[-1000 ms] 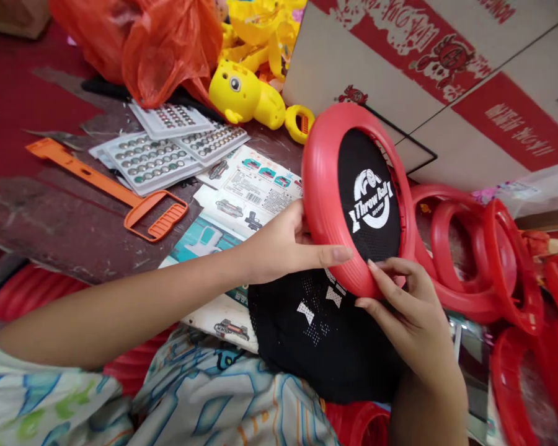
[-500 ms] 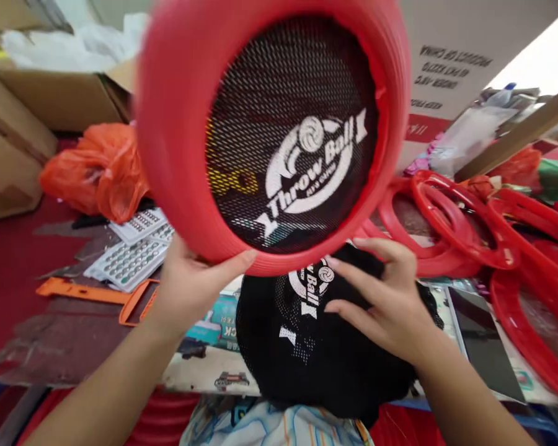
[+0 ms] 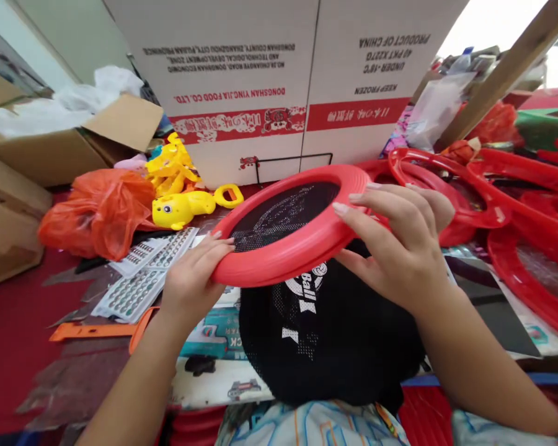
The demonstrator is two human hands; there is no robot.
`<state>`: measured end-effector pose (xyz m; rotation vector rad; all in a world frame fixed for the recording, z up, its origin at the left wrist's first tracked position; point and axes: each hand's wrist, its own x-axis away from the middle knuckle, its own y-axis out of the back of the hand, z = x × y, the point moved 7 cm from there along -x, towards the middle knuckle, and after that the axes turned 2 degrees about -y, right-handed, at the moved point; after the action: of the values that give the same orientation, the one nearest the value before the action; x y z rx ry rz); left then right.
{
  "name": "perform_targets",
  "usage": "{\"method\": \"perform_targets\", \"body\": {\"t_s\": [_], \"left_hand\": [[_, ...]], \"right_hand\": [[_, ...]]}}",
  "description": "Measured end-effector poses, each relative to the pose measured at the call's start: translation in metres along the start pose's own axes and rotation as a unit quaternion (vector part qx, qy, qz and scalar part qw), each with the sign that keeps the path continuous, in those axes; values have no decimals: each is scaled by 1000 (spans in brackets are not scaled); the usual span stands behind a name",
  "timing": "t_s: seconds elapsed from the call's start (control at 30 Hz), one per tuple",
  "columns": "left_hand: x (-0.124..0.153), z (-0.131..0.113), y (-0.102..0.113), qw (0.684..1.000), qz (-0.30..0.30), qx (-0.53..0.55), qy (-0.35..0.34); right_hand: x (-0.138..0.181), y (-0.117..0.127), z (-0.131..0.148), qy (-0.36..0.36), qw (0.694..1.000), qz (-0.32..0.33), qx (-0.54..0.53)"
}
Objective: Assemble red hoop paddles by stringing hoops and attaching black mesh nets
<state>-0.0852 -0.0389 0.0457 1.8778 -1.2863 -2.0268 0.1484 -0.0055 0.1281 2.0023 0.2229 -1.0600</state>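
A red plastic ring (image 3: 279, 259) with black mesh stretched across its middle is held tilted above the table. My left hand (image 3: 193, 275) grips its left side, fingers over the rim. At the right end, my right hand (image 3: 395, 241) has its fingertips on the top of the rim and its thumb below. The white print on the ring's mesh is seen at a slant. Underneath lie black mesh pieces (image 3: 348, 341) with white lettering, partly hidden by the ring and my right hand.
Several red rings (image 3: 502, 214) are heaped at the right. A white printed carton (image 3: 242, 68) stands behind. To the left are a yellow toy (image 3: 186, 209), an orange plastic bag (image 3: 106, 210), cards of small round pieces (image 3: 132, 294) and an orange strip (image 3: 90, 331).
The ring has come down from in front of my view and tipped from upright to nearly flat. My right hand has moved up onto its right side, and my left hand still holds it.
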Motion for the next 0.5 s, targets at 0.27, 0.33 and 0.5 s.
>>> {"method": "perform_targets", "body": {"t_s": [0.27, 0.33, 0.5], "left_hand": [[4, -6, -14, 997, 74, 18, -30], [3, -7, -16, 997, 71, 20, -24], [-5, -14, -19, 995, 94, 10, -31]], "right_hand": [[14, -25, 19, 77, 995, 60, -33], [15, -27, 20, 83, 994, 66, -19], [18, -26, 13, 93, 994, 40, -25]]}}
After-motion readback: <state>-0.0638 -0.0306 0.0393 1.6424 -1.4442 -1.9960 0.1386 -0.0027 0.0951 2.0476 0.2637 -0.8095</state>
